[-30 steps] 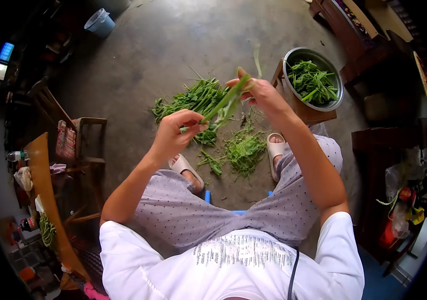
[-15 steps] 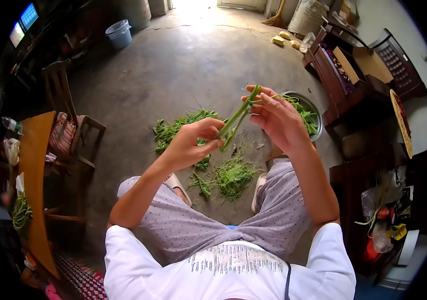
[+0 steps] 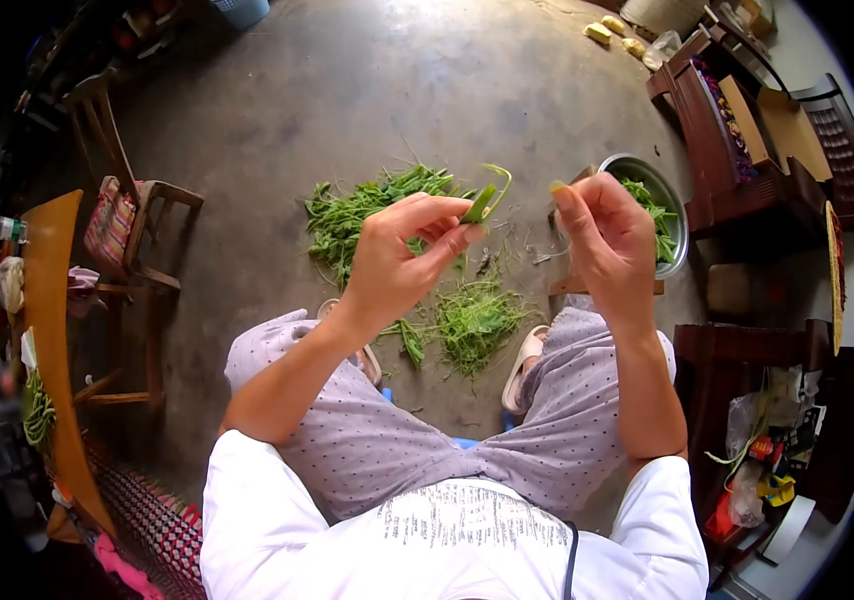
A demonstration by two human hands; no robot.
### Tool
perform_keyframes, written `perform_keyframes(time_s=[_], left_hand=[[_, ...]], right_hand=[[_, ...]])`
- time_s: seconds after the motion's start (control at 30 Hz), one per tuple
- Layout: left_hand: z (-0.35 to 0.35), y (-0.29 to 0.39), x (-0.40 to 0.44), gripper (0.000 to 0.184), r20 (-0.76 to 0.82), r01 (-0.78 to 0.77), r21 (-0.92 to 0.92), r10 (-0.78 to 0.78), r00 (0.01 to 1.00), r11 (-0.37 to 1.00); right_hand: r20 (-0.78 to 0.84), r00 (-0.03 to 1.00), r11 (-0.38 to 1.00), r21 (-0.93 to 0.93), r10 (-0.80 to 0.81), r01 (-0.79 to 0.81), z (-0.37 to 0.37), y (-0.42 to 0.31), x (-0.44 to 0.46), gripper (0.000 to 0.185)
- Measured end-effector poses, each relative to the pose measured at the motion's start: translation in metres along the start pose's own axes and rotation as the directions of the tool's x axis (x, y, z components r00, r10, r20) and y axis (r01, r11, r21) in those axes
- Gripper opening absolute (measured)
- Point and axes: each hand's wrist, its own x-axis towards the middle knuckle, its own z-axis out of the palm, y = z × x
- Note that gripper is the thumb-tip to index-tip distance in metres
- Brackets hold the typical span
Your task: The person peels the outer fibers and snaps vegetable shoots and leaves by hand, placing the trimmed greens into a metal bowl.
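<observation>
Green stem [image 3: 478, 206]: short, with a thin paler strand [image 3: 509, 178] curling off its end. Left hand [image 3: 402, 250] pinches it; right hand [image 3: 611, 238] apart, fingertips bunched, contents unclear.

No text can be read; the print [image 3: 477, 515] on the white shirt [image 3: 272, 515] is illegible.
</observation>
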Motion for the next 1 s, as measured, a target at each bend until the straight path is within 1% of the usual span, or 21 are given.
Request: perform_keyframes(time_s=[0.03, 0.07, 0.1, 0.13, 0.17, 0.2, 0.27, 0.33, 0.37, 0.4, 0.47, 0.5, 0.57, 0.6, 0.67, 0.7, 0.73, 0.77, 0.8, 0.87, 1.0], left_hand=[[0.002, 0.001, 0.000, 0.020, -0.058, -0.056, 0.066, 0.060, 0.997, 0.996], [0.002, 0.000, 0.000, 0.020, -0.054, -0.045, 0.067, 0.049, 0.997, 0.997], [0.003, -0.002, 0.000, 0.022, -0.093, -0.120, 0.189, 0.139, 0.986, 0.975], [0.002, -0.003, -0.001, 0.024, -0.118, -0.186, 0.310, 0.232, 0.966, 0.932], [0.002, -0.002, 0.000, 0.028, -0.119, -0.218, 0.384, 0.282, 0.952, 0.897], [0.002, -0.004, 0.000, 0.028, -0.116, -0.213, 0.384, 0.276, 0.954, 0.898], [0.001, -0.006, 0.001, 0.031, -0.084, -0.298, 0.554, 0.408, 0.909, 0.777], [0.002, -0.004, 0.001, 0.032, -0.074, -0.300, 0.575, 0.414, 0.907, 0.761], [0.002, -0.004, 0.001, 0.034, -0.066, -0.303, 0.598, 0.423, 0.904, 0.742], [0.003, -0.006, 0.002, 0.034, -0.064, -0.305, 0.596, 0.423, 0.904, 0.743], [0.005, -0.010, 0.003, 0.034, -0.074, -0.321, 0.546, 0.427, 0.901, 0.773], [0.006, -0.009, 0.003, 0.034, -0.073, -0.322, 0.546, 0.427, 0.901, 0.773], [0.010, -0.004, 0.003, 0.029, -0.088, -0.188, 0.349, 0.232, 0.969, 0.918], [0.010, -0.002, 0.003, 0.029, -0.085, -0.191, 0.348, 0.234, 0.969, 0.918], [0.011, 0.001, 0.003, 0.027, 0.019, -0.009, 0.071, 0.007, 1.000, 0.997], [0.012, -0.003, 0.002, 0.027, 0.021, -0.009, 0.071, 0.007, 1.000, 0.997], [0.013, -0.011, 0.000, 0.028, 0.052, 0.079, -0.080, -0.075, 0.996, 0.994], [0.014, -0.016, -0.002, 0.029, 0.095, 0.170, -0.225, -0.152, 0.984, 0.960], [0.016, -0.015, -0.002, 0.029, 0.096, 0.171, -0.224, -0.153, 0.984, 0.959], [0.020, -0.012, -0.002, 0.029, 0.086, 0.253, -0.483, -0.243, 0.966, 0.838], [0.017, -0.009, -0.001, 0.032, 0.141, 0.315, -0.531, -0.284, 0.948, 0.787]], right_hand=[[-0.019, 0.996, 0.994, 0.068, -0.087, 0.088, 0.008, -0.006, 0.001, 0.018], [0.032, 0.993, 0.988, 0.106, -0.114, 0.110, 0.008, -0.003, 0.001, 0.016], [0.084, 0.987, 0.981, 0.146, -0.140, 0.127, 0.009, 0.000, 0.001, 0.016], [0.082, 0.988, 0.981, 0.152, -0.130, 0.117, 0.010, 0.002, -0.001, 0.016], [0.156, 0.985, 0.983, 0.182, -0.068, 0.039, 0.010, 0.003, -0.002, 0.019], [0.231, 0.973, 0.978, 0.204, -0.010, -0.038, 0.011, 0.003, -0.003, 0.022], [0.265, 0.964, 0.982, 0.182, -0.005, -0.045, 0.015, 0.005, -0.005, 0.026], [0.325, 0.943, 0.950, 0.268, 0.068, -0.160, 0.020, 0.006, -0.007, 0.025], [0.368, 0.926, 0.947, 0.257, 0.089, -0.193, 0.019, 0.013, -0.005, 0.024], [0.365, 0.927, 0.947, 0.256, 0.092, -0.195, 0.019, 0.012, -0.005, 0.024], [0.365, 0.920, 0.852, 0.427, 0.144, -0.303, 0.022, 0.008, -0.004, 0.022], [0.363, 0.920, 0.852, 0.427, 0.145, -0.303, 0.021, 0.009, -0.003, 0.022], [0.436, 0.881, 0.782, 0.477, 0.187, -0.402, 0.016, 0.011, 0.000, 0.019], [0.432, 0.882, 0.782, 0.478, 0.187, -0.400, 0.015, 0.011, 0.001, 0.019], [0.426, 0.872, 0.709, 0.536, 0.241, -0.458, 0.016, 0.012, 0.001, 0.017], [0.425, 0.872, 0.709, 0.536, 0.243, -0.458, 0.016, 0.013, 0.001, 0.017], [0.447, 0.860, 0.696, 0.536, 0.246, -0.478, 0.017, 0.013, 0.001, 0.016], [0.470, 0.847, 0.683, 0.535, 0.249, -0.498, 0.018, 0.014, 0.001, 0.015], [0.470, 0.846, 0.681, 0.536, 0.250, -0.499, 0.018, 0.015, 0.000, 0.015], [0.479, 0.841, 0.694, 0.517, 0.250, -0.501, 0.019, 0.017, -0.001, 0.013], [0.468, 0.842, 0.705, 0.501, 0.267, -0.502, 0.017, 0.014, 0.001, 0.012]])
